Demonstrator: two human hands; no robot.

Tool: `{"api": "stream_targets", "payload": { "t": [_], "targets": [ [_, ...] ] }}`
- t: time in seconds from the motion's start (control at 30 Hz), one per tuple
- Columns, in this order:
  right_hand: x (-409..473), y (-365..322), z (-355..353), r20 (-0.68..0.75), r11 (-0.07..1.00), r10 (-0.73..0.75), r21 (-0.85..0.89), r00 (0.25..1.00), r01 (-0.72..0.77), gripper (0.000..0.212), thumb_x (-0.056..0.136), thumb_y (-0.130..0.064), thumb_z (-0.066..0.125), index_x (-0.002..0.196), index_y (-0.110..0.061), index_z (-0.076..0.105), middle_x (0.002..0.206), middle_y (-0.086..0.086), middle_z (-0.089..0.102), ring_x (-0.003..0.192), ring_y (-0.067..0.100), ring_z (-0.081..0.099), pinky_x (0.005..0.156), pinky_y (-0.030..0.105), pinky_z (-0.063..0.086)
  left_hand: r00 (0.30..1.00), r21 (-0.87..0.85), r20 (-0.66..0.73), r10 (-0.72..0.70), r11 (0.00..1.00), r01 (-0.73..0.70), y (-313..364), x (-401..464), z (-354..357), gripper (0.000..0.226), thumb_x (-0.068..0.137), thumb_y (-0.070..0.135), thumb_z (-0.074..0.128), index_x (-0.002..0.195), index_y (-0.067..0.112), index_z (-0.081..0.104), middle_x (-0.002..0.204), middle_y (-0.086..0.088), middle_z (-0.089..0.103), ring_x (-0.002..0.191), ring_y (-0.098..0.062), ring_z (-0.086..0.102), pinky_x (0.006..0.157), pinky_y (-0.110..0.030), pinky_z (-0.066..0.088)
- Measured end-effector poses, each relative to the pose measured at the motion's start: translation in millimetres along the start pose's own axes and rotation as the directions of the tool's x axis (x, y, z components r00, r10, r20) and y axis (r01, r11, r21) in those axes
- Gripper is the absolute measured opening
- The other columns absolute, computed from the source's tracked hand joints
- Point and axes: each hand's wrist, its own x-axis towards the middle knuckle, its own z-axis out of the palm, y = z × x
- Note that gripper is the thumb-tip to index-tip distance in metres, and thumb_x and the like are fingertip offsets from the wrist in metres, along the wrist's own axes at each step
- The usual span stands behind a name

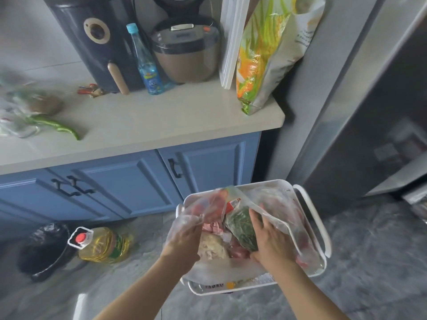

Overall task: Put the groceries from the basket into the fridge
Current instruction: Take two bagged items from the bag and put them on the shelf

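A white plastic basket (pixel 307 199) sits on the grey floor in front of the fridge (pixel 360 112), whose door is shut. The basket holds several groceries in clear plastic bags: pink meat, a pale lump (pixel 211 247) and a bag of green leaves (pixel 241 225). My left hand (pixel 184 236) is inside a thin clear plastic bag (pixel 208 204) and grips its edge at the basket's left side. My right hand (pixel 270 236) is closed on the bag of green leaves in the middle of the basket.
A blue cabinet with a white counter (pixel 143 125) stands to the left of the fridge, carrying an air fryer, a rice cooker, a blue bottle, a corn-print bag and a green pepper. An oil bottle (pixel 104 244) and a black bin (pixel 44 250) stand on the floor at left.
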Motion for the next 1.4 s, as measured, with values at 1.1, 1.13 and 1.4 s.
{"api": "stream_targets", "payload": {
  "t": [1.1, 1.13, 1.4],
  "targets": [
    [1, 19, 44, -0.185, 0.993, -0.116, -0.003, 0.976, 0.118, 0.125, 0.061, 0.008, 0.072, 0.152, -0.027, -0.006, 0.145, 0.026, 0.037, 0.111, 0.042, 0.057, 0.090, 0.051, 0.051, 0.993, -0.021, 0.071, 0.098, 0.995, -0.096, 19, 16, 38, 0.061, 0.078, 0.042, 0.072, 0.130, 0.025, 0.046, 0.131, 0.003, 0.049, 0.118, -0.020, 0.048, 0.101, -0.032, 0.039],
    [0, 18, 43, -0.220, 0.993, -0.115, -0.023, 0.969, 0.113, 0.123, 0.060, 0.012, 0.067, 0.153, -0.026, -0.004, 0.136, 0.027, 0.047, 0.103, 0.041, 0.060, 0.086, 0.050, 0.053, 0.989, 0.009, 0.097, 0.113, 0.993, -0.114, 18, 14, 36, 0.060, 0.080, 0.039, 0.070, 0.133, 0.026, 0.044, 0.131, 0.002, 0.051, 0.119, -0.021, 0.049, 0.101, -0.032, 0.039],
    [-2, 25, 58, -0.380, 0.981, -0.189, -0.110, 0.905, 0.159, 0.112, 0.067, 0.009, 0.064, 0.153, -0.023, 0.000, 0.126, 0.023, 0.056, 0.103, 0.031, 0.063, 0.087, 0.039, 0.055, 0.976, -0.127, -0.036, 0.215, 0.968, -0.218, 12, 3, 25, 0.024, 0.081, 0.033, 0.068, 0.105, 0.035, 0.068, 0.100, 0.012, 0.069, 0.098, -0.012, 0.056, 0.090, -0.018, 0.036]
  ]
}}
